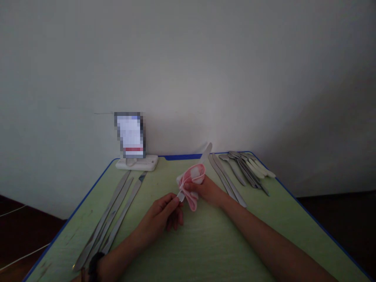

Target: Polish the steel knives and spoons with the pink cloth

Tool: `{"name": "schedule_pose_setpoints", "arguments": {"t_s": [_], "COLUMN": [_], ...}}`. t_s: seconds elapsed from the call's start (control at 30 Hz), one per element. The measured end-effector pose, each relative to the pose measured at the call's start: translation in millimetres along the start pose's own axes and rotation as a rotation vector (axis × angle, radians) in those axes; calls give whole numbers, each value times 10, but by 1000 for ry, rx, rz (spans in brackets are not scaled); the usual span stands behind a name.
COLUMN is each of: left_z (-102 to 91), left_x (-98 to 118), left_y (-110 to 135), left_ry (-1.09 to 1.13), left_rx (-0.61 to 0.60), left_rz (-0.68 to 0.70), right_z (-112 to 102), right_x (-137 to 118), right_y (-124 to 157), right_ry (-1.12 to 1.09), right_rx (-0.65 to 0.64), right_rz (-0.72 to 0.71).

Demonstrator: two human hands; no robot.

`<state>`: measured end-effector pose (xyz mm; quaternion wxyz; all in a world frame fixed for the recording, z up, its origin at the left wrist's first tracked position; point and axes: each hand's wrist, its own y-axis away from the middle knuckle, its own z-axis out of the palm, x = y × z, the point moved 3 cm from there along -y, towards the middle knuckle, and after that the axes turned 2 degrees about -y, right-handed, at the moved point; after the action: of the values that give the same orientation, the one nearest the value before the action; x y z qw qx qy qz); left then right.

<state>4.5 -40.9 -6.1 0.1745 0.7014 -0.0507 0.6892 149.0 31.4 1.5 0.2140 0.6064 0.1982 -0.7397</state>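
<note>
Above the middle of the table, my left hand (168, 211) pinches the handle end of a table knife (206, 152) between thumb and fingers. The knife slants up and away to the right, its blade tip towards the wall. My right hand (202, 188) is closed around a pink and white cloth (194, 175), which wraps the middle part of the knife. The cloth hides that part, and one fold of it hangs below my right thumb.
Several table knives (116, 199) lie on the green table (188, 250) at left. Two more knives (227, 180) lie right of the cloth, beside spoons (235, 170) and white-handled cutlery (258, 166). A phone (131, 135) with a blurred screen stands on a white base (137, 163) near the wall.
</note>
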Motion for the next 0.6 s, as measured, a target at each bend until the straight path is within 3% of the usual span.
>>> {"name": "schedule_pose_setpoints", "arguments": {"t_s": [0.6], "left_z": [2], "left_x": [-10], "left_y": [-1], "left_ry": [-69], "left_rx": [13], "left_rz": [-2], "right_z": [0], "right_x": [22], "right_y": [-5], "right_ry": [-6], "right_rx": [-3], "right_rz": [10]}}
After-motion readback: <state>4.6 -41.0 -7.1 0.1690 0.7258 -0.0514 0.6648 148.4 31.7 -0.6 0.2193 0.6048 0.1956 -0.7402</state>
